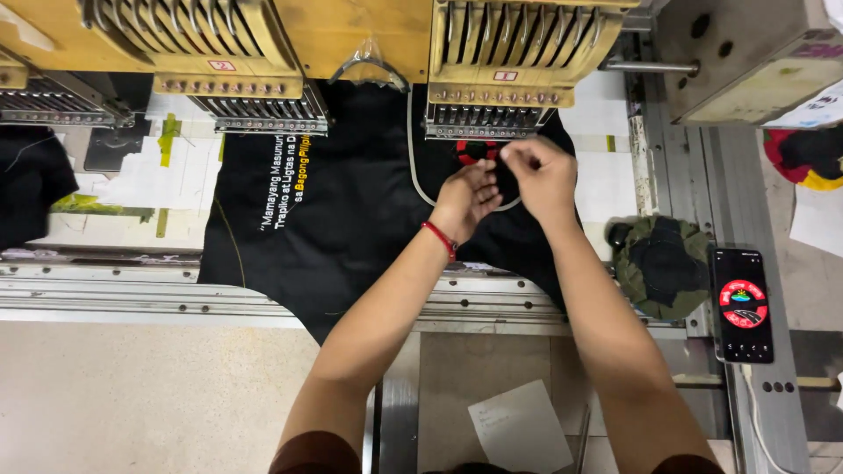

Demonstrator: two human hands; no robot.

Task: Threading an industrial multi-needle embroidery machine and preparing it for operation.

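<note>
A black garment (351, 219) with pale and yellow stitched lettering lies stretched under a yellow multi-needle embroidery head (500, 79). A red and black round embroidered patch (474, 151) shows just below the needles. My left hand (465, 197), with a red band on its wrist, hovers over the cloth with fingers slightly curled, holding nothing I can see. My right hand (537, 171) is pinched beside the patch, apparently on a thin thread that is too fine to make out.
A second embroidery head (237, 79) stands at left. A dark green cap (663, 263) and a phone (742, 303) with a red round picture rest at right. A metal rail (132, 294) runs along the front; a paper sheet (518, 430) lies below.
</note>
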